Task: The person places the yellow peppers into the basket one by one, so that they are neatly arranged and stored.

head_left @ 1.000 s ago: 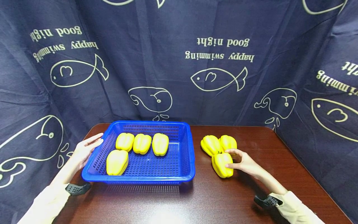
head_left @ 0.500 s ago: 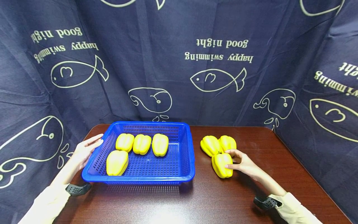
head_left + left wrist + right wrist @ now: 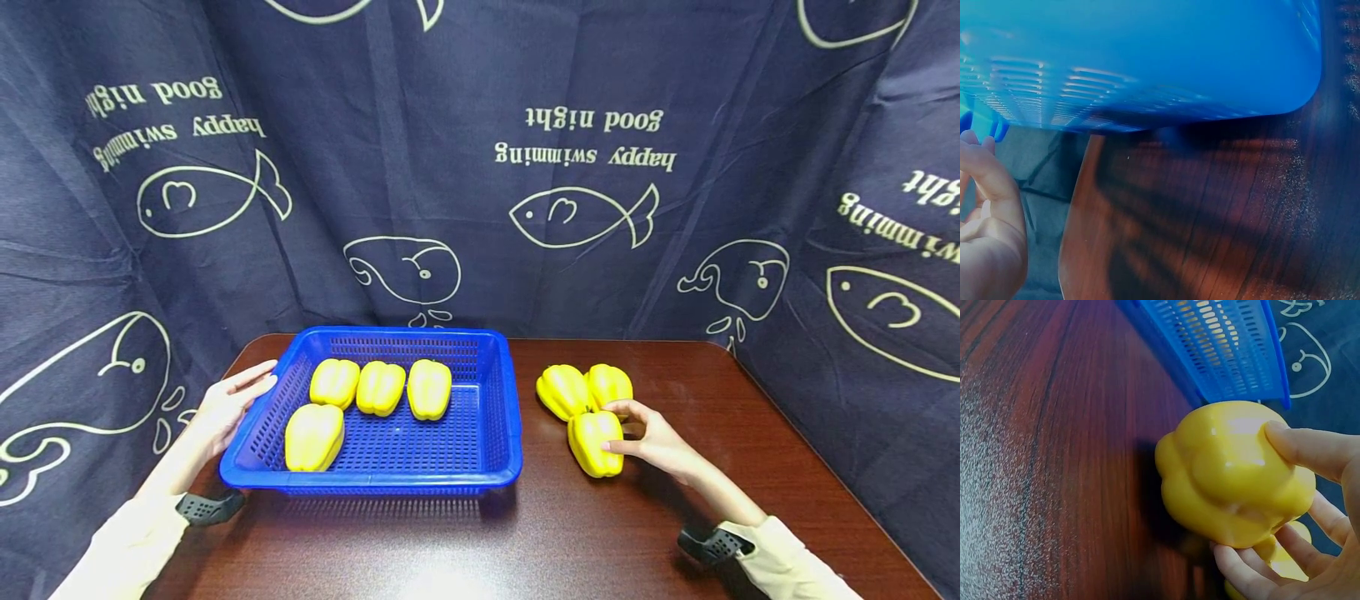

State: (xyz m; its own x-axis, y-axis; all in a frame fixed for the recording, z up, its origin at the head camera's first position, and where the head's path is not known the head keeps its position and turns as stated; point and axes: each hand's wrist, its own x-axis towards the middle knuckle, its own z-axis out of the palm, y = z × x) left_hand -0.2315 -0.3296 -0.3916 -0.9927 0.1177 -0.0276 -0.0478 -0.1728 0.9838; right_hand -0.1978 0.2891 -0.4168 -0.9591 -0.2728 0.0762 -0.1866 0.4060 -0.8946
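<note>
My right hand [image 3: 656,439] comes at the near yellow pepper [image 3: 595,443] from its three o'clock side, thumb on one flank and bent fingers round the other, so the spread between them is only as wide as the pepper itself. That pepper sits at about two o'clock from the middle of the bench [image 3: 585,533] and appears to rest on it. The second loose pepper [image 3: 563,392] lies close by at its eleven o'clock, the third loose pepper [image 3: 609,386] at nearly twelve; whether they touch it I cannot tell. My left hand [image 3: 225,408] is at the nine o'clock side of the blue basket [image 3: 367,480], fingers relaxed and mostly extended against the rim; how firmly they bear on it I can't tell. Inside, one pepper [image 3: 335,382] lies at ten o'clock, another [image 3: 381,388] at twelve, another [image 3: 430,389] at two, and a fourth [image 3: 314,437] at eight. I judge the step in hand to be securing the near pepper for lifting. Next would call for a firm pinch, a rise clear of its neighbours and the rim, and a carry toward nine o'clock, the basket held steady.
</note>
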